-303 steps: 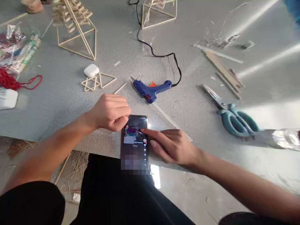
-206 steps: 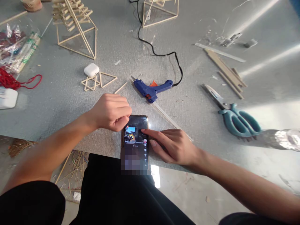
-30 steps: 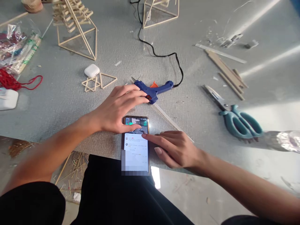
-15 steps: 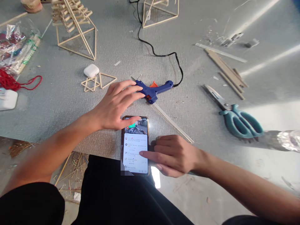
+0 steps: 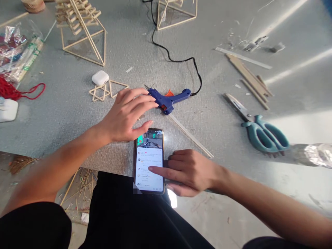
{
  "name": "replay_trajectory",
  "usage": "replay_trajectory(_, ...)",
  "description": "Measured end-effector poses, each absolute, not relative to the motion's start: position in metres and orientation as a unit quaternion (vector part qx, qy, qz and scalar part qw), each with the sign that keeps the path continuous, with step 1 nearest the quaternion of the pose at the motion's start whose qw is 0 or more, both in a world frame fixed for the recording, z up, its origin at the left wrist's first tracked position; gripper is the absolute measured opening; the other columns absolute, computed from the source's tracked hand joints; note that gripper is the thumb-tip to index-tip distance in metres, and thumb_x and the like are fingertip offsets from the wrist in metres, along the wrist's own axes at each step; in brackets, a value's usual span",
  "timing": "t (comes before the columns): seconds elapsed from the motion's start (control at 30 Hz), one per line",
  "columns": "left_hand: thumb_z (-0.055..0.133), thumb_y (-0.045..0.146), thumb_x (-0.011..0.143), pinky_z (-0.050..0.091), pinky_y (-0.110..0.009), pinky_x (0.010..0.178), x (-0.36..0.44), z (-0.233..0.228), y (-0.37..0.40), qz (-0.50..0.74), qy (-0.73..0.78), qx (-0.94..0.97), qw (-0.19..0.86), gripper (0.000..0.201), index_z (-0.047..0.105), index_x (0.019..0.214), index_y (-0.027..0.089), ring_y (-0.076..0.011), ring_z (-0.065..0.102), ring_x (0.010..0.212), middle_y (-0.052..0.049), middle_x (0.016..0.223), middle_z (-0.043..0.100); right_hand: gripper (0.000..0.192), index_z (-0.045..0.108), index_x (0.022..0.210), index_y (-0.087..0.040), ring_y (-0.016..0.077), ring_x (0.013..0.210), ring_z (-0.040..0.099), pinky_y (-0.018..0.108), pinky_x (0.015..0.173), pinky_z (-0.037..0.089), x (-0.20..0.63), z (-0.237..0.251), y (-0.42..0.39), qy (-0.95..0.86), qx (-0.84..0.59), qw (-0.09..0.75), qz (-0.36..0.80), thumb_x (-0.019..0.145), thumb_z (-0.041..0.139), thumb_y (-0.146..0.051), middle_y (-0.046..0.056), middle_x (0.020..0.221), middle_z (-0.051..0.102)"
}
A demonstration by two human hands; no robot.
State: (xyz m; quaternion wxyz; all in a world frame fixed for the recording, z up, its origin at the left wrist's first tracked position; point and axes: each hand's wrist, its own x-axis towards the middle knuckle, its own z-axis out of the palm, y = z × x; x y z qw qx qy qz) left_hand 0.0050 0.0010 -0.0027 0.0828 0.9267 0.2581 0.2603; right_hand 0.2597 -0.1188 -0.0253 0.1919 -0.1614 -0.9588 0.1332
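Grey worktable [image 5: 212, 128] with a lit phone [image 5: 149, 157] at its near edge

The phone lies face up, long axis running away from the person; its near end is at the table edge, though whether it overhangs I cannot tell; the screen shows a picture above rows of small text.

The right hand [image 5: 189, 173] is the nearer one, coming in from the phone's right side, roughly across its long axis; the index finger is stretched out to the middle of the screen, touching or just above it, I cannot tell which; the other fingers are folded in, with nothing seen in them.

The left hand [image 5: 127, 114] is beyond the phone and to its left, palm down, fingers loosely spread and gripping nothing that shows; its thumb hides the phone's far left corner, while its fingertips reach the blue glue gun [image 5: 166, 102]; contact there I cannot confirm.

That gun lies beyond the phone's far end and slightly right, nozzle pointing away and left, handle to the right; its glue stick [image 5: 191, 136] slants back on the phone's right; scissors [image 5: 267, 133] lie well to the phone's right; a white case [image 5: 100, 78] and a small stick star [image 5: 99, 92] lie beyond it, leftward.
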Motion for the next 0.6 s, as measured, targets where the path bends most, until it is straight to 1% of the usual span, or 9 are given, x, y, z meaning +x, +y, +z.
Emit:
replay_trajectory(0.3,0.059,0.033,0.093,0.037,-0.054,0.115,0.0047,-0.0031,0.0004,0.283,0.249,0.924,0.069,0.039,0.058,0.131,0.024,-0.0300,0.055,0.133,-0.007,0.133,0.068,0.049,0.048,0.145,-0.016,0.0145,0.054,0.049,0.031,0.054,0.037,0.2580,-0.0251,-0.1217,-0.960,-0.180,0.175,0.123,0.106,0.036,-0.044,-0.003,0.066,0.059)
replay_trajectory(0.47,0.058,0.033,0.093,0.037,-0.054,0.115,0.0047,-0.0037,0.0003,0.279,0.251,0.924,0.077,0.038,0.058,0.131,0.024,-0.0302,0.055,0.133,-0.007,0.132,0.068,0.048,0.051,0.143,-0.017,0.0146,0.054,0.049,0.031,0.053,0.037,0.2573,-0.0248,-0.1214,-0.961,-0.177,0.180,0.117,0.106,0.036,-0.044,-0.003,0.066,0.059)
replay_trajectory(0.6,0.058,0.034,0.093,0.038,-0.054,0.114,0.0052,-0.0033,0.0001,0.274,0.249,0.926,0.079,0.039,0.059,0.130,0.024,-0.0303,0.056,0.132,-0.007,0.131,0.069,0.045,0.054,0.137,-0.015,0.0137,0.053,0.049,0.031,0.054,0.037,0.2577,-0.0254,-0.1206,-0.960,-0.152,0.205,0.116,0.105,0.038,-0.043,-0.004,0.064,0.056)
